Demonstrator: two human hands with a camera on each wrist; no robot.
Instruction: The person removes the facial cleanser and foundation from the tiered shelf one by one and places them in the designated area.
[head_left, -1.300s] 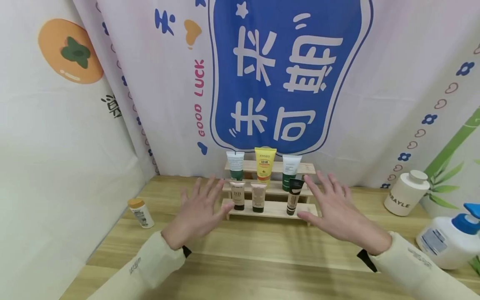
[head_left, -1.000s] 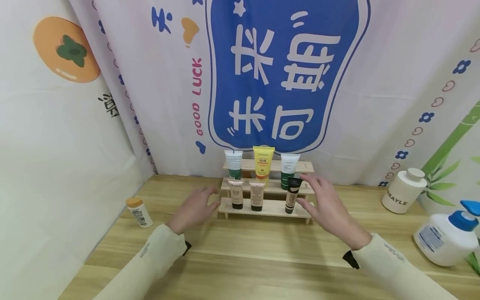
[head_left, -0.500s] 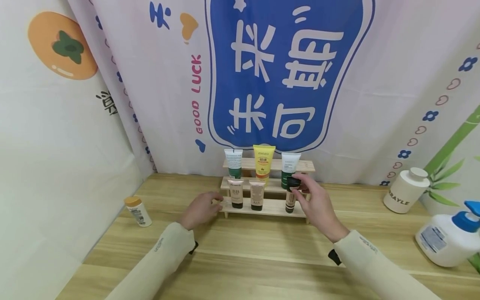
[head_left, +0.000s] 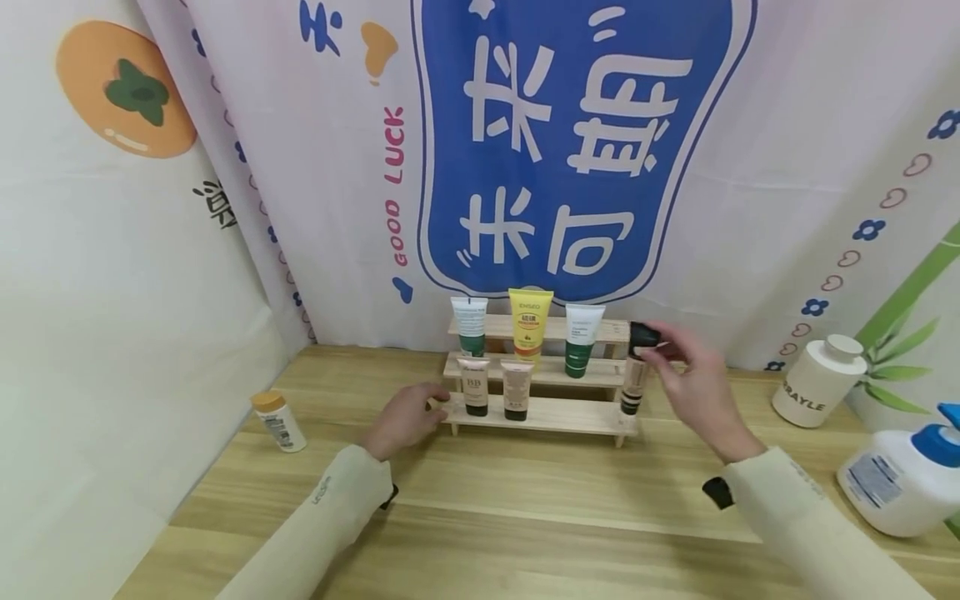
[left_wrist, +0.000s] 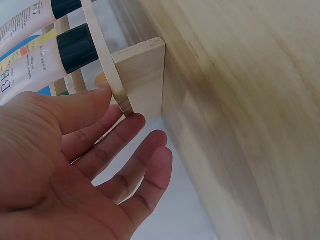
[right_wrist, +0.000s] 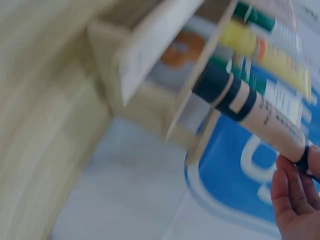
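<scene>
Grip check: right hand pinches dark-topped tube by its upper end, at 3 o'clock on wooden stand; left hand pinches the front tier's end at 9. Pick looks done, base apparently off the wood, though head view alone can't confirm; release not done. Five other tubes are upright: BB tube and beige tube in front, yellow tube and two green-and-white tubes behind, toward 12. Edges: tube base sits near the tier's right end, so little margin there. Bare plank from beige tube toward 3. Curtain limits 12; white jar well apart at 3; table open toward 6.
</scene>
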